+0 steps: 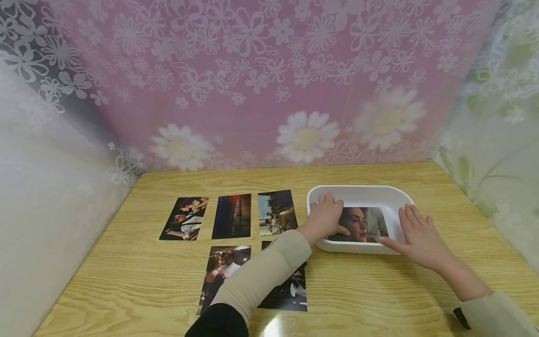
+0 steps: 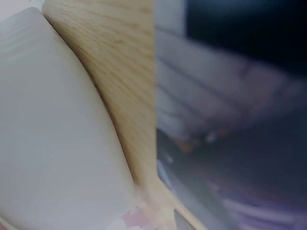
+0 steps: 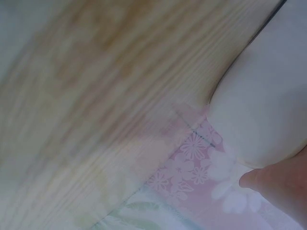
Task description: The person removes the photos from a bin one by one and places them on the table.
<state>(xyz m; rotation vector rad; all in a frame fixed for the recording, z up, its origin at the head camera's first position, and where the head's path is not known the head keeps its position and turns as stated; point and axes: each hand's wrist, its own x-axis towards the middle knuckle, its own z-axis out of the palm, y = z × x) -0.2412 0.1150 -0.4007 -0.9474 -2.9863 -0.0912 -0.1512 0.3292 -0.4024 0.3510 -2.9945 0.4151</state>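
A white plastic basin (image 1: 358, 191) with rounded corners stands at the right of the table. Inside it lies a photo print (image 1: 358, 224) showing a close-up face. My left hand (image 1: 323, 217) rests over the basin's left side, its thumb reaching in beside the print. On the opposite side, my right hand (image 1: 423, 238) lies along the right rim, fingers extended, thumb at the front rim. In the left wrist view the basin's outer wall (image 2: 62, 124) fills the left part. A fingertip (image 3: 254, 179) touches the basin's rim in the right wrist view.
Left of the basin, photos lie in two rows: a dark print (image 1: 231, 216), a street scene (image 1: 277, 213), a tilted print (image 1: 185, 219) and a couple (image 1: 223, 274). My left sleeve (image 1: 265, 274) partly covers another photo (image 1: 290, 292). Flowered cloth (image 1: 252, 84) stands behind the wooden table (image 1: 126, 271).
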